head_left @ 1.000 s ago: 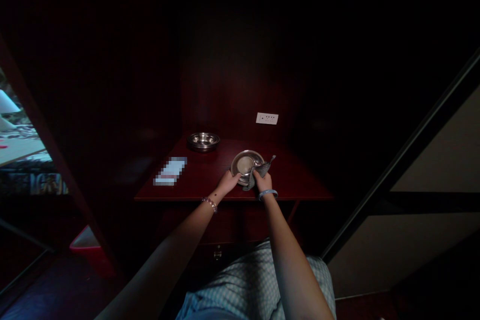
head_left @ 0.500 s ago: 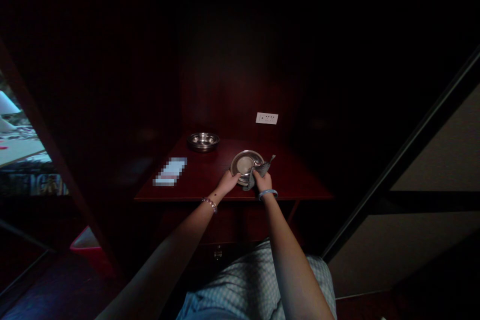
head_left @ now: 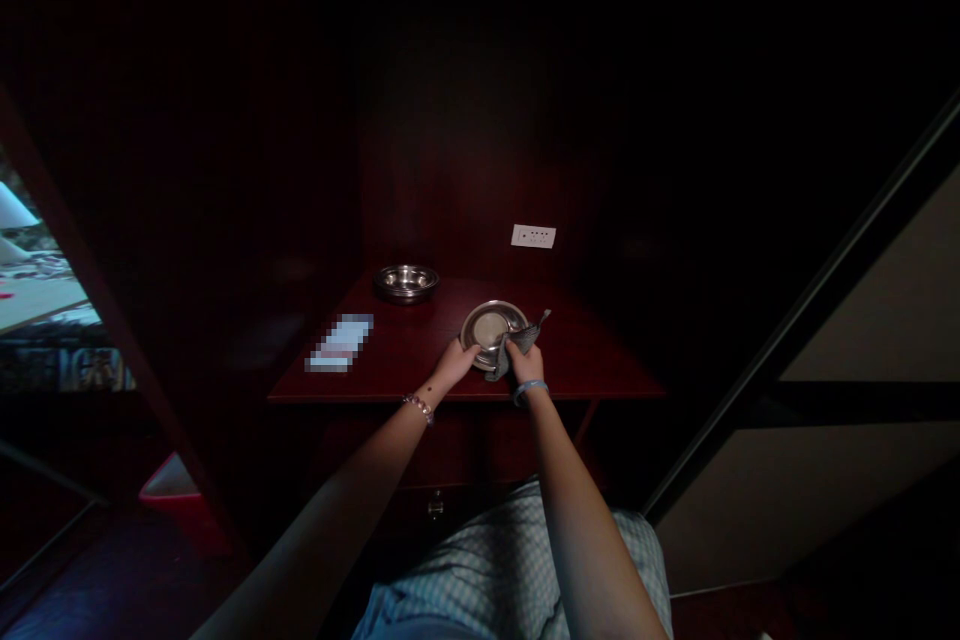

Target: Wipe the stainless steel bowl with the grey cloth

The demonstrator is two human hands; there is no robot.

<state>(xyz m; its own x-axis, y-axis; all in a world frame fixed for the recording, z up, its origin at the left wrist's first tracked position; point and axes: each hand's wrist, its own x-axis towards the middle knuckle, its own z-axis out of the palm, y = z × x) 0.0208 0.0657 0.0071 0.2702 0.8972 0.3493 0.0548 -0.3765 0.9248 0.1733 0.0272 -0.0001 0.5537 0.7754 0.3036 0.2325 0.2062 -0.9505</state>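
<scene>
A shiny round metal bowl (head_left: 490, 328) is held tilted toward me above the front part of the dark red desk. My left hand (head_left: 457, 362) grips its lower left rim, thumb on the inner side and the other fingers hidden beneath. In my right hand (head_left: 527, 363) is a grey cloth (head_left: 504, 360), pinched against the bowl's right inner side; one corner of it sticks up to the right. Farther back on the left, more metal bowls (head_left: 406, 284) sit on the desktop, apparently nested.
The dark red desk (head_left: 600, 360) stands in a recess between dark panels. A pixelated flat item (head_left: 341, 343) lies at its left. A white socket (head_left: 533, 236) is on the back wall. Below are a drawer knob (head_left: 436, 505) and, at lower left, a red bin (head_left: 180, 500).
Almost nothing differs. The wristband on my right wrist has shifted slightly, while both hands, the bowl and the cloth stay in practically the same place.
</scene>
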